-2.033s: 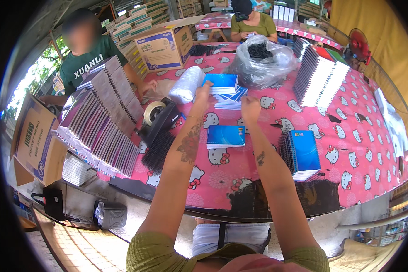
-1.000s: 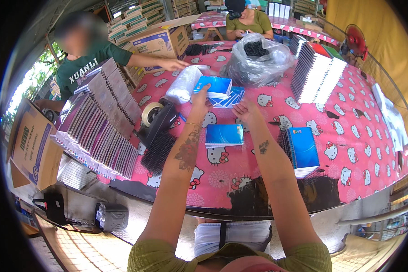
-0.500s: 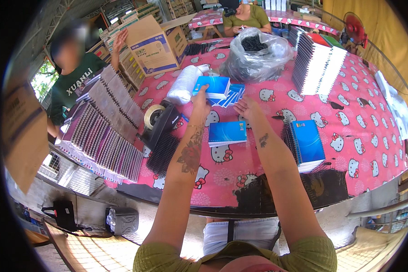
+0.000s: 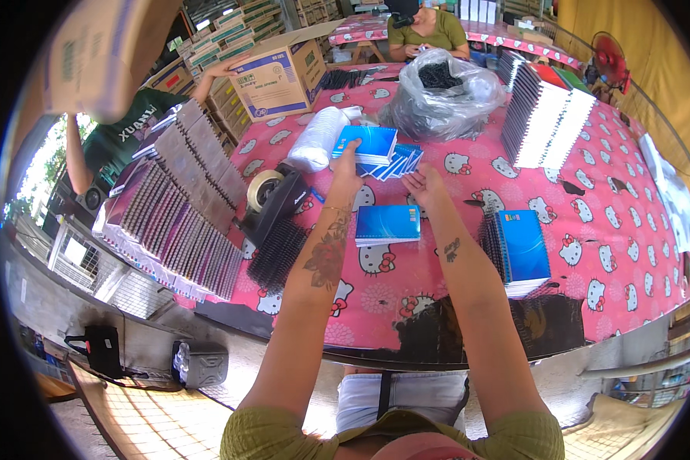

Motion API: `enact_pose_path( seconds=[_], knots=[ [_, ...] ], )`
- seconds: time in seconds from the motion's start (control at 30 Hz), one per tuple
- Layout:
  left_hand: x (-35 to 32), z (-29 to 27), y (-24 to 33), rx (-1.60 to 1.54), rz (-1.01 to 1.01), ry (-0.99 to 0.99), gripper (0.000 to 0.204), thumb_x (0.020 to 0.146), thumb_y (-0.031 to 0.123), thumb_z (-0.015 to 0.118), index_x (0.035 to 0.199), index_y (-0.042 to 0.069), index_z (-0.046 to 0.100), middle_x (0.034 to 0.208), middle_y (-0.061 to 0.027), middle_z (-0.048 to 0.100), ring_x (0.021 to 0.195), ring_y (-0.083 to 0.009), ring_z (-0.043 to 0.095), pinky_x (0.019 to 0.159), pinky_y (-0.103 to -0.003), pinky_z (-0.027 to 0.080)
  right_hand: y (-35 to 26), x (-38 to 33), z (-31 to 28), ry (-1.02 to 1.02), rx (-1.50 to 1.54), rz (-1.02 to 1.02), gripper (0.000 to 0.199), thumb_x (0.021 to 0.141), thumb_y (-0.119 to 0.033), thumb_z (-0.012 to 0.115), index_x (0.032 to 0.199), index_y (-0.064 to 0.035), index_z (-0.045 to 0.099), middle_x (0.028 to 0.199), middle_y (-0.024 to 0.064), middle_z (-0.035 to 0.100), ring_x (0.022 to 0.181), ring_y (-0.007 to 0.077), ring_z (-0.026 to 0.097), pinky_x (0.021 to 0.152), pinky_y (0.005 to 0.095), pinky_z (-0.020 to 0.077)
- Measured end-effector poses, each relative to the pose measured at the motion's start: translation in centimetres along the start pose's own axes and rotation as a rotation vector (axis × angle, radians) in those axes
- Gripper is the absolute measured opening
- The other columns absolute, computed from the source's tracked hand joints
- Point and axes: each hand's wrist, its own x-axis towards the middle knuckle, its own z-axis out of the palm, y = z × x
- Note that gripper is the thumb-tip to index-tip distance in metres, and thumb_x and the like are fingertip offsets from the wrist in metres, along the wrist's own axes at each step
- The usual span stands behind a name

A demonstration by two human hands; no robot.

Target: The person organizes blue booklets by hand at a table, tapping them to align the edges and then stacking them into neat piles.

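At the far left a person in a dark green shirt [image 4: 123, 138] holds one cardboard box [image 4: 92, 54] overhead and rests a hand on a second, open cardboard box [image 4: 280, 77] standing at the table's far corner. Just inside the table edge lie slanted rows of spiral-bound notebooks with purplish covers [image 4: 176, 222], and next to them a roll of tape [image 4: 262, 190] sits against a bundle of black binding coils [image 4: 280, 249]. A white plastic-wrapped roll [image 4: 318, 138] lies beyond that on the pink cartoon-cat tablecloth [image 4: 406, 284]. The left hand [image 4: 346, 170] reaches forward and closes its fingers on the near edge of a stack of blue notebooks [image 4: 372, 146], thumb on top of the uppermost cover; this stack is glossy bright blue with white page edges, and the lower books are fanned out to the right (so their corners show like steps). Nearer the person, between the two forearms, a single blue notebook [image 4: 389, 225] lies flat and closed, untouched. The right hand [image 4: 425, 186] hovers just right of the fanned stack, palm up, fingers loosely spread and holding nothing. Behind it a clear plastic bag of black coils [image 4: 441, 96] bulges, and a second person in an olive shirt [image 4: 429, 31] sits beyond. Further right, a pile of blue spiral notebooks [image 4: 521, 253] rests near the table edge, and a tall row of white-paged notebooks [image 4: 548, 115] stands at the back.
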Motion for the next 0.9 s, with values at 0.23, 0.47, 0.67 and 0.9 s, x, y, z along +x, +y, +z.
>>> enact_pose_path(
  seconds=[0.23,0.47,0.67,0.9],
  knots=[
    [1.3,-2.0,-0.3,0.105,0.15,0.099,0.085,0.067,0.029,0.081,0.138,0.012,0.037,0.13,-0.0146,0.051,0.114,-0.0348,0.056,0.084,-0.063,0.048,-1.2,-4.7,3.1,-0.132,-0.527,0.061,0.111,0.063,-0.084,0.068,0.139,-0.005,0.046,0.134,0.0192,0.053,0.122,0.035,0.051,0.099,0.0539,0.04],
    [-0.3,-1.1,-0.5,0.014,0.159,0.012,0.07,0.072,0.025,0.077,0.129,0.005,0.041,0.121,-0.014,0.054,0.11,-0.0307,0.057,0.085,-0.057,0.051,-1.7,-3.6,6.4,0.019,-0.768,-0.076,0.129,0.053,-0.081,0.077,0.142,0.0026,0.038,0.138,0.0195,0.05,0.12,0.0352,0.051,0.098,0.0574,0.0369],
    [-0.1,-0.7,-0.5,-0.025,0.249,0.028,0.063,0.074,0.023,0.077,0.125,0.004,0.044,0.118,-0.0149,0.056,0.109,-0.0304,0.058,0.087,-0.052,0.053,-1.0,-8.0,9.1,-0.062,-0.619,-0.185,0.1,0.065,-0.051,0.087,0.136,0.0018,0.039,0.13,0.0181,0.053,0.116,0.0305,0.054,0.096,0.052,0.041],
    [-9.5,1.0,0.4,-0.363,0.121,-0.285,0.071,0.081,0.036,0.077,0.136,0.008,0.043,0.13,-0.011,0.054,0.119,-0.0254,0.054,0.101,-0.048,0.045,0.0,-11.6,9.1,-0.3,-0.37,-0.569,0.081,0.076,-0.022,0.079,0.136,0.0033,0.031,0.127,0.0151,0.049,0.114,0.0229,0.053,0.096,0.0356,0.0453]
  ],
)
